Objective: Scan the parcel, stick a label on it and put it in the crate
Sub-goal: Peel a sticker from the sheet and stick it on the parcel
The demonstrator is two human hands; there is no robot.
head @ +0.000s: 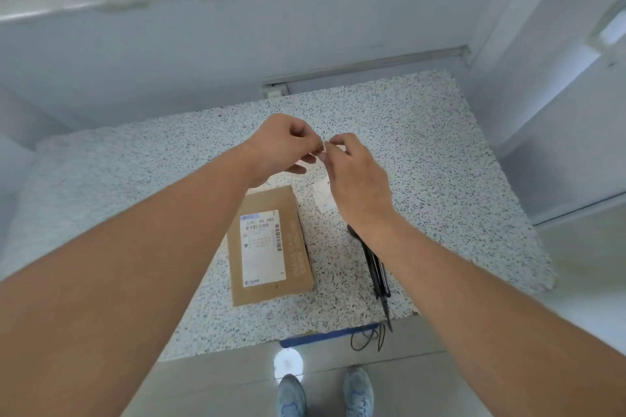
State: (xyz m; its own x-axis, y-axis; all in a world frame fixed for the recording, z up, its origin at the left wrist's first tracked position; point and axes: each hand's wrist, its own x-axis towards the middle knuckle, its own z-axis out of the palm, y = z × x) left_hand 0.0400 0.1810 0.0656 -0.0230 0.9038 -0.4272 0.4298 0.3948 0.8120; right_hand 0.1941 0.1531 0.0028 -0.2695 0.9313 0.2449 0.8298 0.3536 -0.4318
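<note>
A brown cardboard parcel with a white shipping label lies flat on the speckled table. Above its far end, my left hand and my right hand meet, fingertips pinched together on a small white label held in the air. White label sheets lie on the table below my right hand, partly hidden by it. A black scanner rests to the right of the parcel, its cable hanging over the table's front edge. No crate is in view.
A blue strip runs along the table's front edge. My shoes stand on the tiled floor below. White walls close the table in at the back and right, with a rail along the back edge.
</note>
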